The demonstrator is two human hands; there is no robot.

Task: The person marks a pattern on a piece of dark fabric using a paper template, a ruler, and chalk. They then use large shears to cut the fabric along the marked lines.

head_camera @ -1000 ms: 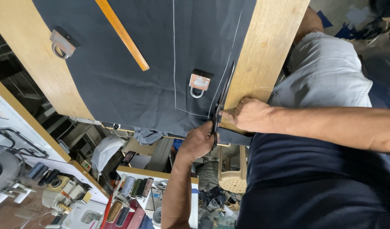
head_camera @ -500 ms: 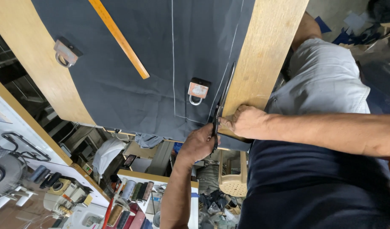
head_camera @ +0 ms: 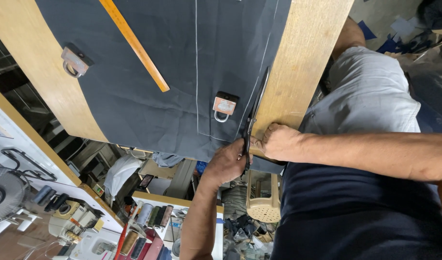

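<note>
A dark cloth point(head_camera: 149, 106) marked with white chalk lines lies spread on a wooden table point(head_camera: 307, 58). My left hand point(head_camera: 224, 162) comes up from below and grips the handles of black scissors point(head_camera: 253, 113). Their blades run along a chalk line near the cloth's right edge. My right hand point(head_camera: 277, 142) reaches across my body and holds the cloth's corner down at the table's edge, right beside the scissors. A small metal weight with a ring point(head_camera: 225, 106) sits on the cloth just left of the blades.
A second ringed weight point(head_camera: 74, 61) and a long wooden ruler point(head_camera: 134, 45) lie farther back on the cloth. Below the table are a beige plastic stool point(head_camera: 264, 200), several thread spools point(head_camera: 151, 216), a fan point(head_camera: 0, 197) and cluttered shelves.
Both hands and the scissors stay at the same spot on the cloth's edge. Only the view has shifted slightly.
</note>
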